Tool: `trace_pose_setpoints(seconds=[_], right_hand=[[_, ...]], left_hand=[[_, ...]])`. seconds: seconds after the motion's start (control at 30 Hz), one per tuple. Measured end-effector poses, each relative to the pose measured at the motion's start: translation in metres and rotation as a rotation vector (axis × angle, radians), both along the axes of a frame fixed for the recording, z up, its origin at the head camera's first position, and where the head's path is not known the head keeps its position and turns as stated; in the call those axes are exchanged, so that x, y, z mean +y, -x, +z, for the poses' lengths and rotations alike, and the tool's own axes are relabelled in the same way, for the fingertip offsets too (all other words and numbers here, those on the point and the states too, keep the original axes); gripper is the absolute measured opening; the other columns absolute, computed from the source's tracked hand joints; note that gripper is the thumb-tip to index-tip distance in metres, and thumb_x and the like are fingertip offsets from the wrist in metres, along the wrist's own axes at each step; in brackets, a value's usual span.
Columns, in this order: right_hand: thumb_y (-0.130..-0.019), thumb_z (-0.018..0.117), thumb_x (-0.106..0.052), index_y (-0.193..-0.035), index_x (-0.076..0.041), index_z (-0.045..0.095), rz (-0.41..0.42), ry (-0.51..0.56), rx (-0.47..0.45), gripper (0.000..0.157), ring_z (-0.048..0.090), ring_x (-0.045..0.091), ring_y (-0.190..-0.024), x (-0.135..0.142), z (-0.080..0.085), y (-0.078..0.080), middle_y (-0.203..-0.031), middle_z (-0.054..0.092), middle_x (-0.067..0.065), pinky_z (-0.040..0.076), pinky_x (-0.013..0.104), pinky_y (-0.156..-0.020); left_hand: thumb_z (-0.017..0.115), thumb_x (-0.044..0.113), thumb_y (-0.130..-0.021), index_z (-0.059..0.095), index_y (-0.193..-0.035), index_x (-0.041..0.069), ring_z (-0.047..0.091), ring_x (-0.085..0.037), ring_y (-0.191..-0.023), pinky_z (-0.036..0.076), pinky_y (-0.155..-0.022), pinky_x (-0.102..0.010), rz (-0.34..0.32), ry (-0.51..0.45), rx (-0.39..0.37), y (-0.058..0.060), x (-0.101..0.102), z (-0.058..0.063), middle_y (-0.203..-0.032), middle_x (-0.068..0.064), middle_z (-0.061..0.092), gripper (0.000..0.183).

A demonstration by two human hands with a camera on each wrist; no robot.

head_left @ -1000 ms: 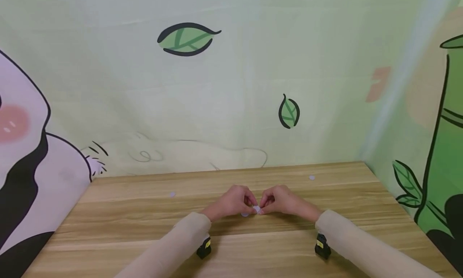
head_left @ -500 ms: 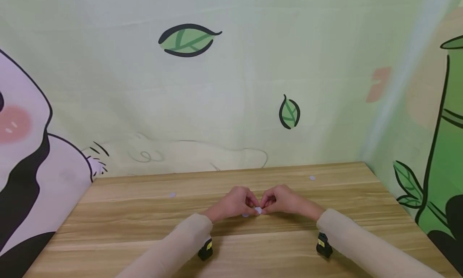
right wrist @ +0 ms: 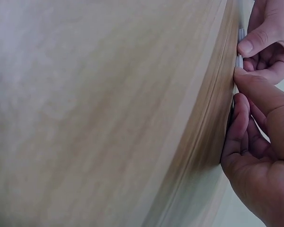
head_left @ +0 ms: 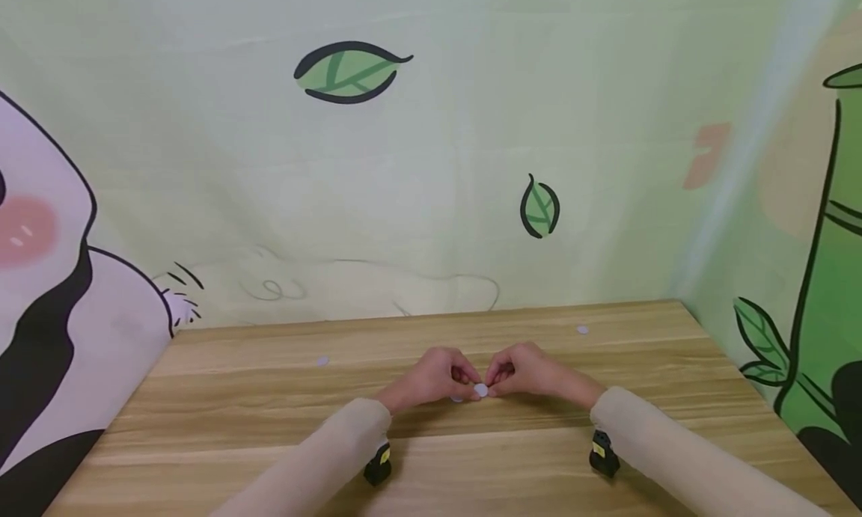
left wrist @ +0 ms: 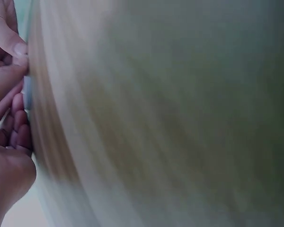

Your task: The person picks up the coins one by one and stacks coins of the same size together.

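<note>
A small flat white disc [head_left: 481,390] sits between my two hands at the middle of the wooden table. From the left, my left hand [head_left: 441,375] pinches its edge with thumb and fingertips. On the opposite side my right hand [head_left: 525,371] holds the disc at its right edge, with the thumb low and fingers bent. A second white disc [head_left: 456,399] lies partly hidden under my left hand. Seen edge-on in the right wrist view, the disc [right wrist: 239,61] is close to the tabletop, near both thumbs. The left wrist view shows a pale disc edge [left wrist: 27,93] beside my left fingers.
Two more white discs lie apart on the table [head_left: 269,457]: the left disc [head_left: 323,361] and the disc at the back right [head_left: 583,329]. Behind the table's far edge hangs a printed cloth backdrop [head_left: 431,165], which continues at both sides.
Between my fingertips the disc now shows a fuller round face, and it has shifted very slightly right. Both hands stay almost in place; the other discs lie as before.
</note>
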State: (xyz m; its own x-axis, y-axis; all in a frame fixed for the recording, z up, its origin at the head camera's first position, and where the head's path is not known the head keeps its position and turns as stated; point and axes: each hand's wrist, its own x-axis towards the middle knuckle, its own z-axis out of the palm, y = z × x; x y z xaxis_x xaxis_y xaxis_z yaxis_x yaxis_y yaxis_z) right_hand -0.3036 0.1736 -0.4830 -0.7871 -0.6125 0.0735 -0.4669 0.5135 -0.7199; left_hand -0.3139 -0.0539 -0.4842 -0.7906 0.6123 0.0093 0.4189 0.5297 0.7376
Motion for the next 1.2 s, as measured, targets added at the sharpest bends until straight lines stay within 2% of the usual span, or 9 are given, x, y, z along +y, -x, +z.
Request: trace_pose_setpoints(seconds=[0.13,0.37,0.57,0.87,0.97,1.2], right_hand=[[-0.084,0.082,-0.007,-0.087,-0.006,0.076,-0.005,-0.006,-0.002,0.008,0.061,0.002,-0.071,-0.001,0.002,0.0,-0.078,0.072,-0.004,0.052,0.02,-0.068],[-0.085,0.081,-0.007,-0.088,-0.005,0.076,-0.012,-0.021,0.009,0.007,0.06,0.002,-0.071,-0.002,0.002,-0.001,-0.078,0.072,-0.004,0.051,0.02,-0.067],[-0.084,0.08,-0.006,-0.089,-0.003,0.076,-0.008,-0.024,0.026,0.007,0.057,0.001,-0.07,-0.007,0.002,-0.004,-0.077,0.069,-0.004,0.049,0.019,-0.067],[-0.089,0.078,-0.009,-0.095,-0.005,0.076,0.07,-0.047,0.061,0.008,0.061,0.001,-0.077,0.006,0.004,0.0,-0.085,0.072,-0.004,0.052,0.021,-0.072],[-0.092,0.076,-0.015,-0.101,-0.007,0.077,0.046,-0.063,0.072,0.012,0.062,0.004,-0.083,0.017,0.01,0.003,-0.092,0.073,-0.004,0.053,0.024,-0.076],[-0.095,0.073,-0.015,-0.109,-0.008,0.076,-0.099,-0.088,0.162,0.016,0.065,0.012,-0.091,0.052,0.028,0.013,-0.105,0.074,0.003,0.054,0.029,-0.08]], left_hand=[[0.087,0.018,-0.082,0.081,-0.09,0.014,0.055,-0.005,-0.078,0.046,-0.064,-0.018,0.003,-0.011,-0.01,0.004,0.0,-0.003,-0.084,0.005,0.064,0.011],[0.088,0.018,-0.081,0.082,-0.089,0.012,0.054,-0.004,-0.075,0.044,-0.062,-0.018,0.001,-0.023,-0.014,0.003,0.002,-0.003,-0.081,0.004,0.065,0.011],[0.088,0.016,-0.08,0.082,-0.087,0.011,0.053,-0.003,-0.074,0.043,-0.061,-0.017,0.037,-0.023,-0.027,0.001,0.001,-0.004,-0.081,0.003,0.064,0.011],[0.087,0.017,-0.082,0.081,-0.086,0.013,0.055,-0.003,-0.071,0.045,-0.06,-0.018,0.047,-0.034,-0.066,-0.003,0.004,-0.003,-0.077,0.007,0.066,0.008],[0.087,0.017,-0.081,0.081,-0.085,0.012,0.055,-0.004,-0.073,0.045,-0.061,-0.018,0.054,-0.031,-0.053,-0.003,0.004,-0.003,-0.078,0.008,0.066,0.009],[0.088,0.016,-0.08,0.081,-0.084,0.01,0.054,-0.004,-0.071,0.044,-0.06,-0.018,0.061,-0.033,-0.035,-0.003,0.004,-0.003,-0.075,0.007,0.065,0.01]])
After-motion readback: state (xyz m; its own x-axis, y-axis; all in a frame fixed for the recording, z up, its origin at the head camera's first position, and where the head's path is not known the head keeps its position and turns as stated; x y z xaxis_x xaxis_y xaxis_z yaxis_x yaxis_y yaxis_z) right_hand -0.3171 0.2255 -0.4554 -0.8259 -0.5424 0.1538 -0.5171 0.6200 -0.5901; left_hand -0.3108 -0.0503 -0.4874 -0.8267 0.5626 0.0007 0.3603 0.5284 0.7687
